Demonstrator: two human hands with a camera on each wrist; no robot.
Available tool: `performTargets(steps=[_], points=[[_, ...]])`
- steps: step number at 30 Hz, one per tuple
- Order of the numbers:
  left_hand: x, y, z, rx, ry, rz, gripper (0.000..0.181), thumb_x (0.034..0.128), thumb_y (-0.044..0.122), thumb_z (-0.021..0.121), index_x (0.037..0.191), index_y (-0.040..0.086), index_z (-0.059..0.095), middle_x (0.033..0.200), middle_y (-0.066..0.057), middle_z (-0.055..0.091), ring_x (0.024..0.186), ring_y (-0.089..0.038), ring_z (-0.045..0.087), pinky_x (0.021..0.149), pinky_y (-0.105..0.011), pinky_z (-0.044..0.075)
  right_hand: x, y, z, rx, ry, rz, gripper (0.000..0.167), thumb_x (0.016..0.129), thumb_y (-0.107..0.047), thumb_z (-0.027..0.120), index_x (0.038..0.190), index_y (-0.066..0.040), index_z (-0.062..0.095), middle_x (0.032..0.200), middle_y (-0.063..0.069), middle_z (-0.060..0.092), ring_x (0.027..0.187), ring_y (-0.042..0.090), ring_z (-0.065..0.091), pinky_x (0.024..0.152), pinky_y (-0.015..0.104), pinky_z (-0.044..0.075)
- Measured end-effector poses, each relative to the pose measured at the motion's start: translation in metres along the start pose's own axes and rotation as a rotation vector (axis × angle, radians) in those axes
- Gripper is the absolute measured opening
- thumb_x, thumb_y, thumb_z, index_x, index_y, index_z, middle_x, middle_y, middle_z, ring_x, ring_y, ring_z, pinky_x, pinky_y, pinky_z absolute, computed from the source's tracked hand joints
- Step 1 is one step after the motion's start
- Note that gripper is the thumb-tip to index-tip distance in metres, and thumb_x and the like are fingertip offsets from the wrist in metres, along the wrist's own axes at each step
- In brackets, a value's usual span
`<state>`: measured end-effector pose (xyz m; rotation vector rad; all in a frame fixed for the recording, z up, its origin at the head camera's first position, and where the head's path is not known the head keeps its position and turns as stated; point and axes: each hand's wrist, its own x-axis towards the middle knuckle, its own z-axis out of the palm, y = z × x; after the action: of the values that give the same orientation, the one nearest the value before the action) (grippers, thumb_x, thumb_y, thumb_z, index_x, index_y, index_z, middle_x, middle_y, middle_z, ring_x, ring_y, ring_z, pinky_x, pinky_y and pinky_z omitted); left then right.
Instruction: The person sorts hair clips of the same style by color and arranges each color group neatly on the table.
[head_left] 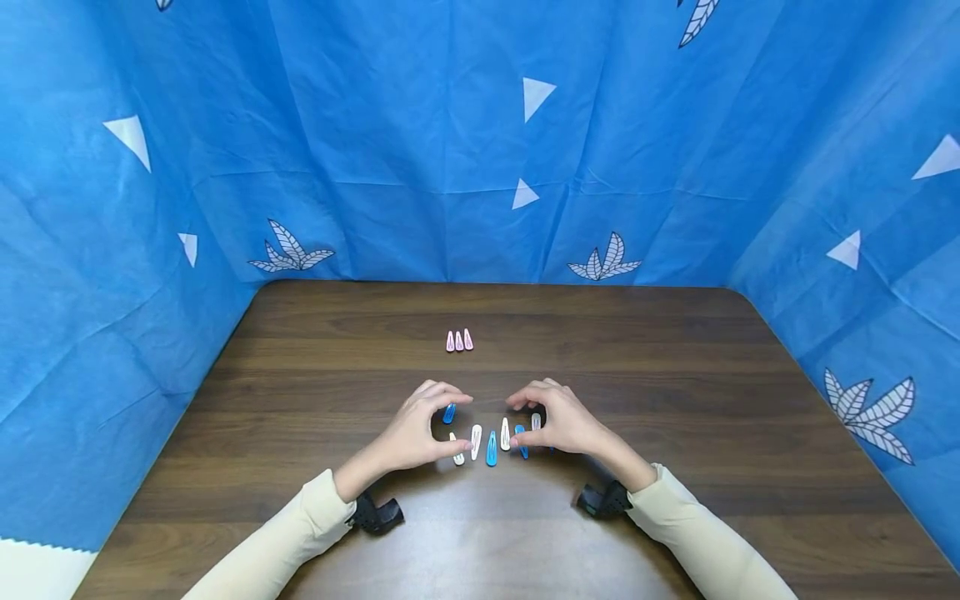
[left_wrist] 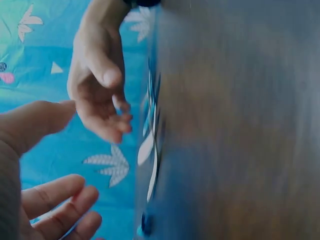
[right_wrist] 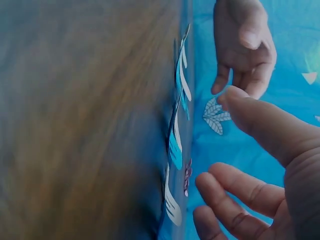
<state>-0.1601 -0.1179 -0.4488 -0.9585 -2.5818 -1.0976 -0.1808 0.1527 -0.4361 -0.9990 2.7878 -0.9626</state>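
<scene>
"Where were the hands?"
"The left hand [head_left: 408, 432] and right hand [head_left: 570, 425] hung over either end of a loose row of slim, teardrop-shaped white hair clips [head_left: 476, 442] and blue hair clips [head_left: 491, 451] on the brown wood-grain tabletop [head_left: 637, 358]."
"Gripping anything?"
"Nothing; both hands' fingers curved loosely, apart from the thumbs. Three pink teardrop-shaped hair clips [head_left: 459, 342] lay farther back."

Hair clips [head_left: 491, 450] are showing blue, white or pink; the blue cloth [head_left: 375, 125] is displaying white triangles [head_left: 536, 97] (and leaves [head_left: 615, 252]).
</scene>
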Motion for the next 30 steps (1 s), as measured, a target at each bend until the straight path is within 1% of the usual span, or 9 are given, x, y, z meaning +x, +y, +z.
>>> performTargets(steps=[3,8,11,19,24,30], points=[[-0.003,0.001,0.007,0.026,-0.020,0.013,0.056,0.0673,0.032,0.085,0.115,0.008,0.069,0.112,0.001,0.067,0.107,-0.016,0.054,0.093,-0.039,0.045,-0.001,0.000,0.003,-0.014,-0.002,0.023,0.049,0.068,-0.037,0.088,0.109,-0.016,0.072,0.101,-0.005,0.069,0.094,0.014,0.056,0.085,0.035,0.035],[-0.006,-0.001,0.016,0.109,-0.040,0.025,0.056,0.0639,0.037,0.086,0.112,0.012,0.071,0.110,0.003,0.066,0.106,-0.015,0.052,0.094,-0.039,0.043,-0.003,0.001,0.008,-0.035,0.005,0.021,0.050,0.066,-0.039,0.089,0.107,-0.016,0.071,0.096,-0.005,0.067,0.093,0.014,0.055,0.083,0.034,0.035],[-0.006,-0.002,0.019,0.136,-0.045,0.033,0.057,0.0622,0.040,0.087,0.110,0.013,0.071,0.109,0.004,0.065,0.105,-0.015,0.051,0.094,-0.039,0.042,-0.003,0.002,0.012,-0.039,0.005,0.016,0.051,0.065,-0.040,0.089,0.106,-0.016,0.071,0.095,-0.006,0.066,0.092,0.013,0.054,0.082,0.033,0.035],[-0.006,-0.004,0.021,0.158,-0.052,0.054,0.055,0.0607,0.041,0.088,0.107,0.016,0.072,0.107,0.005,0.064,0.104,-0.015,0.050,0.094,-0.040,0.041,-0.004,0.001,0.017,-0.075,0.021,0.005,0.051,0.063,-0.042,0.089,0.104,-0.019,0.070,0.094,-0.008,0.064,0.091,0.011,0.054,0.078,0.028,0.035],[-0.006,-0.005,0.023,0.182,-0.058,0.074,0.052,0.0616,0.041,0.087,0.106,0.018,0.073,0.107,0.005,0.064,0.105,-0.015,0.051,0.093,-0.039,0.041,-0.003,0.001,0.018,-0.106,0.031,0.003,0.051,0.062,-0.044,0.089,0.103,-0.020,0.070,0.093,-0.009,0.063,0.090,0.010,0.053,0.076,0.027,0.035],[-0.007,-0.007,0.023,0.184,-0.059,0.079,0.048,0.0625,0.040,0.087,0.104,0.018,0.075,0.107,0.004,0.063,0.106,-0.016,0.051,0.093,-0.039,0.042,-0.003,-0.001,0.019,-0.144,0.033,0.007,0.050,0.062,-0.045,0.089,0.101,-0.021,0.070,0.092,-0.010,0.062,0.089,0.010,0.052,0.075,0.027,0.034]])
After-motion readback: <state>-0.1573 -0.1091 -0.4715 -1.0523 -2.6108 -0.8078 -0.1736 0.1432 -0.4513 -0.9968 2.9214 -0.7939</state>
